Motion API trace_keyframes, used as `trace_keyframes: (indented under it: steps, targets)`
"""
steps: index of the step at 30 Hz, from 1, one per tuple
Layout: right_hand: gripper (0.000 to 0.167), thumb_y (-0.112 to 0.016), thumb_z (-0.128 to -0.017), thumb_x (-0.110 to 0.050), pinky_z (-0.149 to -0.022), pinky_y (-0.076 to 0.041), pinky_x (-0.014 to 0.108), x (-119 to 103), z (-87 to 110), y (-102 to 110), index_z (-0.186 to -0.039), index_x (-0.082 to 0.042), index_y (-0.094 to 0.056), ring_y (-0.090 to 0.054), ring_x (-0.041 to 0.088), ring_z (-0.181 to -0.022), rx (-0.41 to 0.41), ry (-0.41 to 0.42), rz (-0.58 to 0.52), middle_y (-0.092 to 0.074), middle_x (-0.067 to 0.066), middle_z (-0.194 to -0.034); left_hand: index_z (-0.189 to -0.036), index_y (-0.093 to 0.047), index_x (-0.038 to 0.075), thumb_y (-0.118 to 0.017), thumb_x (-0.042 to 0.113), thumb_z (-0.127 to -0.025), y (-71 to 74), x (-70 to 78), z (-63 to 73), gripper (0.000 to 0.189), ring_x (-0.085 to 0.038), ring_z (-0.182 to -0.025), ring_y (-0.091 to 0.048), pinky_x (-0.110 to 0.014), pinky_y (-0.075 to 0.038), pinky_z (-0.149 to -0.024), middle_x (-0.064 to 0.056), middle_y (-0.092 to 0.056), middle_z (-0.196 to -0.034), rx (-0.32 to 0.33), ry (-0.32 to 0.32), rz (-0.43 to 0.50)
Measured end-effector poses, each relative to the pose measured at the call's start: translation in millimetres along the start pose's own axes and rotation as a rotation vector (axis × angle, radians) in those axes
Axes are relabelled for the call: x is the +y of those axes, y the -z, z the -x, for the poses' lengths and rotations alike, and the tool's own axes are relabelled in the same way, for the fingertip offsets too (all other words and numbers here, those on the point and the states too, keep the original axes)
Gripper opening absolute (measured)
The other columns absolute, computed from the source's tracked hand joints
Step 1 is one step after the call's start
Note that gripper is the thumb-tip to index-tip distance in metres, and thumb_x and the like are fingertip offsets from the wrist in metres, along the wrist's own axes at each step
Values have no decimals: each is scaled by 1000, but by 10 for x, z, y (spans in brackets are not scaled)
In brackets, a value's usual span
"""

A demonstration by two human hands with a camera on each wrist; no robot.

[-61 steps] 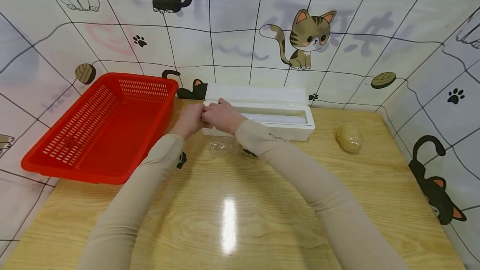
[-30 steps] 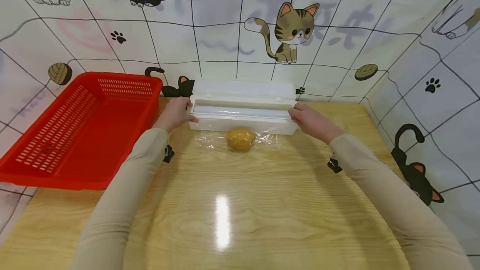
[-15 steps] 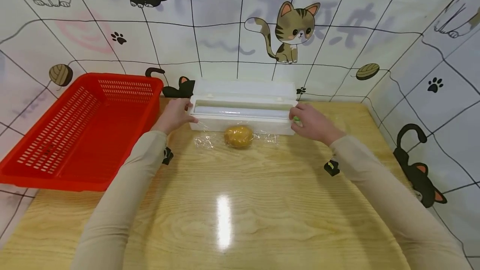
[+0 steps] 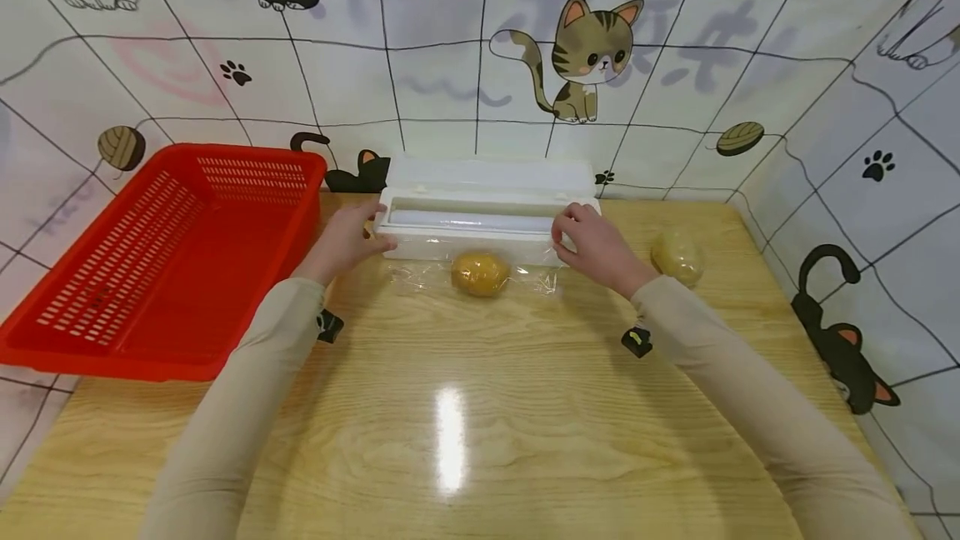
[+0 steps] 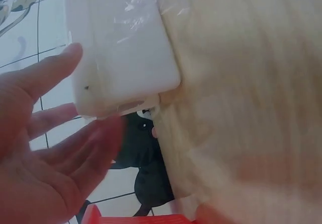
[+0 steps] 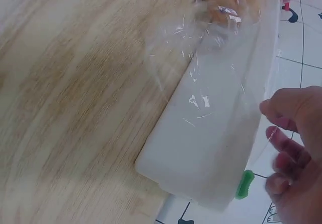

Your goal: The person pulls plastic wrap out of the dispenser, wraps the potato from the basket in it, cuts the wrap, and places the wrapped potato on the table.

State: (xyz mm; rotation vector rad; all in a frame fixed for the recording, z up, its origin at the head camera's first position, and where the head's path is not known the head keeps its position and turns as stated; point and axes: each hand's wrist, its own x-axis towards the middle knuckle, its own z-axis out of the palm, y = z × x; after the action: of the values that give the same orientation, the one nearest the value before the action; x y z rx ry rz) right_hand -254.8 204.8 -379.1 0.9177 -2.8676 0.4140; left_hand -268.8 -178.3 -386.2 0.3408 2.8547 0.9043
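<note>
A white cling film dispenser box [image 4: 427, 247] lies lengthwise near the wall, its lid [image 4: 487, 170] raised and the film roll [image 4: 465, 220] visible inside. Clear cling film [image 4: 542, 280] comes over its front and lies around an oval yellow-orange item [image 4: 480, 274] resting against the box. My left hand [image 4: 341, 242] spans the left end, thumb on the front edge, its other fingers loosely spread beside the end. With bent thumb and index finger, my right hand [image 4: 596, 248] pinches the film near the right end. A green slider [image 6: 245, 184] sits at that end.
The red plastic basket [image 4: 180, 273] stands at the left of the wooden table [image 4: 375, 440]. At the right lies another yellowish item [image 4: 677, 257] wrapped in film. A cat-patterned wall covering [image 4: 435, 23] rises behind the box and along both sides.
My hands were together at the box's left end, then parted to its two ends. The right hand was lately at the green slider and has since shifted left along the box to the film.
</note>
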Motion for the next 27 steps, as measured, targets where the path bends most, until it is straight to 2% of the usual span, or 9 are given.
trace_keyframes:
  steps: [4, 8, 11, 15, 18, 22, 24, 27]
  targets:
    - [9, -64, -92, -11, -49, -42, 35, -67, 67, 27, -89, -10, -55, -50, 20, -64, -26, -38, 3, -54, 9, -98, -124, -54, -1, -73, 17, -87, -59, -22, 69, 45, -38, -108, -42, -50, -41, -91, -26, -43, -122, 82, -51, 43]
    - [6, -64, -91, -8, -51, -43, 35, -150, 121, 31, -94, -10, -58, -53, 19, -66, -48, -58, -37, -62, 6, -95, -112, -58, 0, -71, 11, -89, -116, -33, 120, 29, -35, -98, -43, -46, -40, -84, -21, -46, -109, 125, -120, 60]
    - [7, -62, -91, -3, -55, -44, 34, -206, 145, 22, -98, -6, -62, -53, 18, -61, -64, -83, -151, -66, 8, -97, -107, -62, -1, -68, 4, -89, -149, -29, 158, 20, -33, -90, -46, -42, -42, -77, -18, -53, -102, 135, -191, 77]
    - [11, -60, -92, 3, -51, -45, 29, -273, 159, 8, -101, 1, -65, -58, 23, -50, -81, -142, -343, -67, 17, -100, -103, -65, -4, -62, -8, -89, -178, -13, 200, 16, -33, -92, -53, -43, -48, -79, -18, -61, -102, 108, -283, 139]
    - [14, -57, -92, 5, -47, -42, 25, -311, 154, -13, -103, 3, -66, -63, 30, -53, -92, -189, -455, -66, 20, -103, -105, -65, -6, -54, -15, -89, -212, 10, 215, 21, -34, -98, -57, -47, -48, -87, -20, -64, -106, 49, -312, 180]
    - [16, -52, -93, 7, -47, -41, 25, -354, 144, -56, -103, 4, -64, -63, 30, -57, -101, -222, -526, -65, 20, -103, -105, -61, -8, -43, -21, -87, -284, 53, 206, 29, -37, -102, -58, -49, -45, -92, -24, -63, -105, -40, -324, 214]
    - [14, -53, -93, 6, -50, -44, 27, -375, 140, -80, -101, 5, -63, -64, 26, -58, -101, -219, -547, -64, 20, -101, -104, -59, -11, -38, -23, -84, -319, 79, 196, 32, -39, -105, -57, -50, -43, -94, -26, -62, -105, -79, -330, 249]
    - [9, -55, -89, 5, -55, -51, 30, -402, 132, -119, -95, 4, -62, -64, 19, -61, -92, -217, -577, -63, 18, -94, -103, -57, -12, -39, -24, -82, -362, 109, 185, 30, -38, -105, -56, -48, -43, -96, -26, -60, -105, -110, -323, 317]
